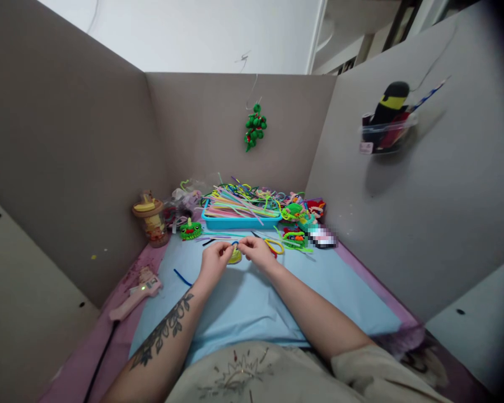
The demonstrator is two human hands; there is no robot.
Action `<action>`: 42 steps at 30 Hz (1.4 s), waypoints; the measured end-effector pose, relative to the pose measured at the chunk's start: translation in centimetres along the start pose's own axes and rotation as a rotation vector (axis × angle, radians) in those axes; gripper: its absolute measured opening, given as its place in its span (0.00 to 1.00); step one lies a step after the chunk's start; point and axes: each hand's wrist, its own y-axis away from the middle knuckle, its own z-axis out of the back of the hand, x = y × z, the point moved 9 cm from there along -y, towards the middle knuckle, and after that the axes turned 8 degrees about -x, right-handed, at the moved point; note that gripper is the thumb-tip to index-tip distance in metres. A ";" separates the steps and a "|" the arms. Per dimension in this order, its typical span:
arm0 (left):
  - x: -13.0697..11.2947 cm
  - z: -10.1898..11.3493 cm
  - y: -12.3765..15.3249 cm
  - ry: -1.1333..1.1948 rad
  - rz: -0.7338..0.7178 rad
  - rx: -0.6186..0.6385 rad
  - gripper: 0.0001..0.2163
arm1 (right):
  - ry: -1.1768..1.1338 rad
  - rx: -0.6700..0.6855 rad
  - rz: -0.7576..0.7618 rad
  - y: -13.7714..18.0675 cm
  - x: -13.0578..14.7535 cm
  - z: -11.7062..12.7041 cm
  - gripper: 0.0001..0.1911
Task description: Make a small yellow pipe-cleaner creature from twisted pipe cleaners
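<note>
Fine work before the blue tray (pixel 241 223)
Left hand (pixel 215 261) and right hand (pixel 257 253), both nearly closed, pinch a curved blue strip (pixel 235 243).

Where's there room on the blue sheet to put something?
On the blue sheet: between the left forearm and right forearm, down to the shirt; and right of the right forearm, toward the grey wall. The far end is crowded: blue tray, coloured stems, green figure and, nearer, a yellow piece.

Head view: from above table (pixel 340 294), facing forward, down.
</note>
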 end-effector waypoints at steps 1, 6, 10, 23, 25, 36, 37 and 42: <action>0.0 0.0 0.0 0.006 0.006 -0.006 0.10 | -0.023 0.008 -0.014 0.1 -0.1 -0.2 0.12; -0.1 0.3 0.0 0.051 0.050 -0.026 0.09 | -0.152 0.038 -0.049 0.4 -0.4 -1.1 0.14; 0.1 0.2 0.1 0.113 0.097 -0.027 0.10 | -0.191 0.014 -0.047 0.4 -0.3 -1.3 0.15; 1.5 -0.8 0.2 0.146 0.179 0.040 0.12 | -0.185 -0.049 -0.069 0.5 -0.5 -1.0 0.19; 1.2 -0.9 0.1 0.166 0.171 0.050 0.12 | -0.219 -0.041 -0.089 0.5 -0.9 -1.3 0.19; 1.2 -3.4 1.1 0.544 0.370 0.311 0.16 | 0.184 0.082 0.343 0.5 3.4 0.7 0.16; 1.2 -3.6 1.2 0.555 0.369 0.344 0.16 | 0.219 0.109 0.392 0.7 4.0 0.6 0.14; 1.2 -4.0 1.6 0.555 0.361 0.407 0.18 | 0.311 0.143 0.487 1.5 5.0 0.2 0.09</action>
